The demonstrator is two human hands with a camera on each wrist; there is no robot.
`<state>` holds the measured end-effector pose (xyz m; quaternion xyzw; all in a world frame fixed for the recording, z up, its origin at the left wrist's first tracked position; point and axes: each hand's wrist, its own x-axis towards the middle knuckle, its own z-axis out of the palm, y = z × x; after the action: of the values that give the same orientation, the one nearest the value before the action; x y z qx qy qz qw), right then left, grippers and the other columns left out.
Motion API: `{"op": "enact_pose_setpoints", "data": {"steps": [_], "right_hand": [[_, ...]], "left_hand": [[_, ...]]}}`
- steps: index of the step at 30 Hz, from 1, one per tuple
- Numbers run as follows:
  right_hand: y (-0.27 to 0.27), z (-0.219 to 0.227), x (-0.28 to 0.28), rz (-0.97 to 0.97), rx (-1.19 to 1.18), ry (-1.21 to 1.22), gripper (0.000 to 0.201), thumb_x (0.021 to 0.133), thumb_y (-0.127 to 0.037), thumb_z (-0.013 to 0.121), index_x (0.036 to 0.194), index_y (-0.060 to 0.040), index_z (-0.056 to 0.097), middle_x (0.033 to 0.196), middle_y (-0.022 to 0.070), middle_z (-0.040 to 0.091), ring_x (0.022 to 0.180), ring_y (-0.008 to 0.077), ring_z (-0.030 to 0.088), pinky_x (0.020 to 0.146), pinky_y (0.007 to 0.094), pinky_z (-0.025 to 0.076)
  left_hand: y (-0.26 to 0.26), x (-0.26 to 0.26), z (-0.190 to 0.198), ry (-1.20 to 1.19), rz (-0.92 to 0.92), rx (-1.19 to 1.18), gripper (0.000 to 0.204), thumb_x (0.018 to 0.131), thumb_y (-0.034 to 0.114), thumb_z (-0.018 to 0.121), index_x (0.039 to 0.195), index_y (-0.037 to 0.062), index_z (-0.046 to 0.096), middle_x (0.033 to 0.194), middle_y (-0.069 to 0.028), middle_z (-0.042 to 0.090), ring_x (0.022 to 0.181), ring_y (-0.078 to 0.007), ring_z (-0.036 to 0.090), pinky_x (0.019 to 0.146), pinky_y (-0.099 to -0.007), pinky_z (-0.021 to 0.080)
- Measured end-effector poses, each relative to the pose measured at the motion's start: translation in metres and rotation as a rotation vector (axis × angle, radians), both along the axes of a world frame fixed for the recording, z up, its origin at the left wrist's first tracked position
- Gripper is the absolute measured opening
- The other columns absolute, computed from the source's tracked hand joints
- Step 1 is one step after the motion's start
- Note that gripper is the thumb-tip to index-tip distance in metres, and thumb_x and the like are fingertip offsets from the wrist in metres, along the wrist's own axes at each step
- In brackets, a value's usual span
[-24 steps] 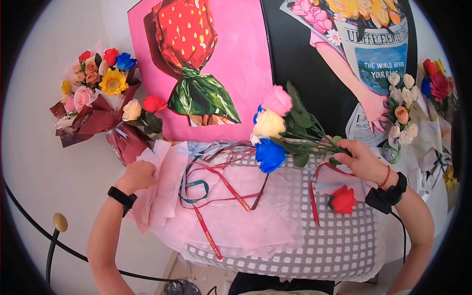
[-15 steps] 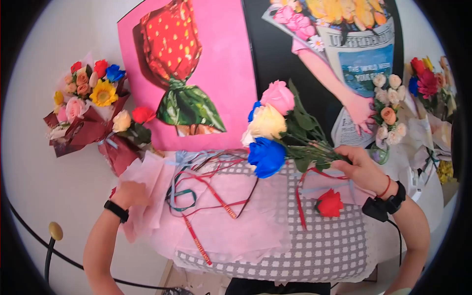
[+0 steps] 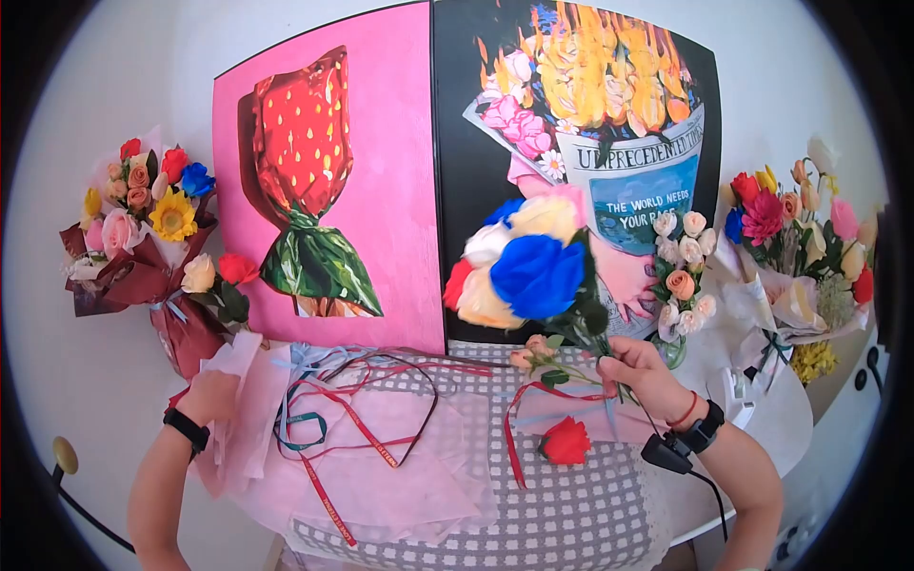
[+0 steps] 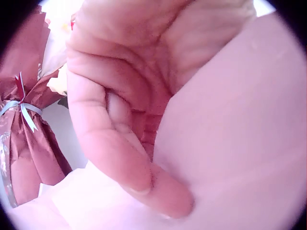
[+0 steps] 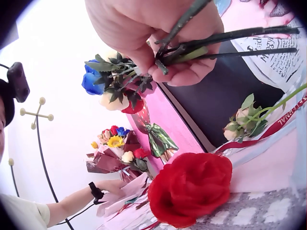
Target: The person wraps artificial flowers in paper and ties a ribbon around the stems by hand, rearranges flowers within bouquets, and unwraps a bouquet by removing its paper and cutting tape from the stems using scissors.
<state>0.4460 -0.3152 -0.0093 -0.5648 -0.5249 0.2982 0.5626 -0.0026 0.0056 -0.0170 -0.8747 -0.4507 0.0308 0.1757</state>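
In the head view the right hand (image 3: 640,373) grips the stems of a bunch of flowers with a large blue rose (image 3: 538,276), cream and white blooms and a red one at the left. The right wrist view shows the fingers curled round several dark stems (image 5: 225,36). At the left of the table, the left hand (image 3: 211,395) holds pink wrapping paper (image 3: 249,419); the left wrist view shows its curled fingers (image 4: 120,158) against a pink sheet (image 4: 235,129). A red rose (image 3: 566,441) lies on the checked cloth (image 3: 457,533) below the right hand.
Red, green and blue ribbons (image 3: 352,428) lie over pink sheets mid-table. A maroon-wrapped bouquet (image 3: 186,333) stands left, a vase of pale roses (image 3: 681,284) and another bouquet (image 3: 790,305) right. Behind stand two painted panels (image 3: 400,190). Small pale roses (image 3: 533,352) lie near the bunch.
The head view has shifted, so the scene sits lower and further left. The bunch has turned, its blooms now facing the camera more. The left hand stays at the pink paper.
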Motion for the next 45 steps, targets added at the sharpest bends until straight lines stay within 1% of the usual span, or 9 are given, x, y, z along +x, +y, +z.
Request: {"op": "enact_pose_setpoints", "data": {"steps": [5,11,17,22,27,32,34,37,45], "right_hand": [[-0.005,0.003,-0.002,-0.013,0.082,0.029,0.015,0.088,-0.012,0.052,0.097,-0.0010,0.057,0.070,-0.0033,0.051,0.057,0.0033,0.045,0.053,0.0190,0.037],[-0.003,0.000,-0.009,-0.054,0.107,-0.011,0.025,0.086,-0.022,0.054,0.099,0.0002,0.056,0.065,-0.0016,0.051,0.055,0.0061,0.047,0.054,0.0203,0.038],[-0.004,0.001,-0.019,-0.059,0.132,-0.008,0.027,0.086,-0.023,0.055,0.101,0.0001,0.055,0.064,-0.0022,0.049,0.055,0.0057,0.046,0.054,0.0189,0.036],[-0.010,0.001,-0.017,-0.108,0.142,-0.017,0.028,0.086,-0.023,0.055,0.101,0.0006,0.055,0.064,-0.0023,0.048,0.055,0.0054,0.044,0.053,0.0183,0.034],[-0.010,0.002,-0.013,-0.111,0.135,-0.033,0.024,0.087,-0.019,0.053,0.102,0.0005,0.056,0.065,-0.0023,0.050,0.055,0.0052,0.044,0.054,0.0183,0.035],[-0.006,0.000,-0.016,-0.108,0.105,-0.032,0.025,0.087,-0.020,0.054,0.100,0.0006,0.057,0.063,-0.0023,0.049,0.054,0.0050,0.043,0.053,0.0184,0.034],[-0.005,0.001,-0.018,-0.109,0.099,-0.045,0.025,0.086,-0.021,0.054,0.099,0.0007,0.057,0.063,-0.0022,0.049,0.053,0.0049,0.043,0.052,0.0184,0.034],[-0.003,0.004,-0.020,-0.099,0.077,-0.047,0.024,0.086,-0.020,0.055,0.098,0.0007,0.057,0.064,-0.0021,0.050,0.054,0.0046,0.043,0.052,0.0181,0.034],[0.002,0.014,-0.029,-0.048,0.123,-0.028,0.019,0.087,-0.015,0.053,0.097,0.0009,0.056,0.070,-0.0018,0.052,0.056,0.0045,0.045,0.053,0.0172,0.035]], "left_hand": [[-0.008,0.026,0.019,-0.304,-0.220,-0.205,0.032,0.061,0.017,0.060,0.086,-0.0020,0.058,0.079,-0.0239,0.060,0.078,-0.0407,0.058,0.068,-0.0439,0.047],[-0.027,0.100,0.014,-0.755,-0.416,-0.672,0.037,0.065,0.016,0.059,0.096,-0.0041,0.055,0.082,-0.0136,0.061,0.076,-0.0222,0.059,0.071,-0.0356,0.047],[-0.086,0.169,0.020,-0.866,-0.298,-1.041,0.057,0.082,0.039,0.059,0.121,0.0032,0.038,0.100,-0.0092,0.056,0.088,-0.0154,0.055,0.072,-0.0285,0.045],[-0.059,0.117,0.049,-0.971,-0.254,-0.772,0.039,0.086,0.035,0.054,0.106,0.0027,0.051,0.092,-0.0037,0.060,0.082,-0.0116,0.056,0.073,-0.0263,0.044],[0.005,0.002,0.038,-0.518,0.037,-0.090,0.037,0.075,0.033,0.063,0.093,0.0015,0.058,0.083,-0.0150,0.062,0.079,-0.0265,0.060,0.071,-0.0352,0.046],[0.001,-0.051,0.006,-0.351,0.136,-0.420,0.051,0.065,0.039,0.071,0.098,0.0032,0.057,0.095,-0.0149,0.060,0.089,-0.0271,0.057,0.079,-0.0341,0.044],[-0.021,-0.040,-0.002,-0.455,-0.138,-0.601,0.060,0.061,0.041,0.073,0.104,0.0043,0.053,0.098,-0.0147,0.058,0.091,-0.0282,0.056,0.081,-0.0330,0.044],[-0.079,-0.004,0.002,-0.198,-0.251,-0.385,0.055,0.064,0.034,0.069,0.107,0.0049,0.050,0.099,-0.0140,0.057,0.091,-0.0297,0.055,0.079,-0.0340,0.044],[-0.079,0.006,0.008,-0.278,-0.138,-0.170,0.017,0.072,0.018,0.056,0.078,0.0019,0.054,0.071,-0.0113,0.060,0.067,-0.0313,0.058,0.063,-0.0377,0.046]]}}
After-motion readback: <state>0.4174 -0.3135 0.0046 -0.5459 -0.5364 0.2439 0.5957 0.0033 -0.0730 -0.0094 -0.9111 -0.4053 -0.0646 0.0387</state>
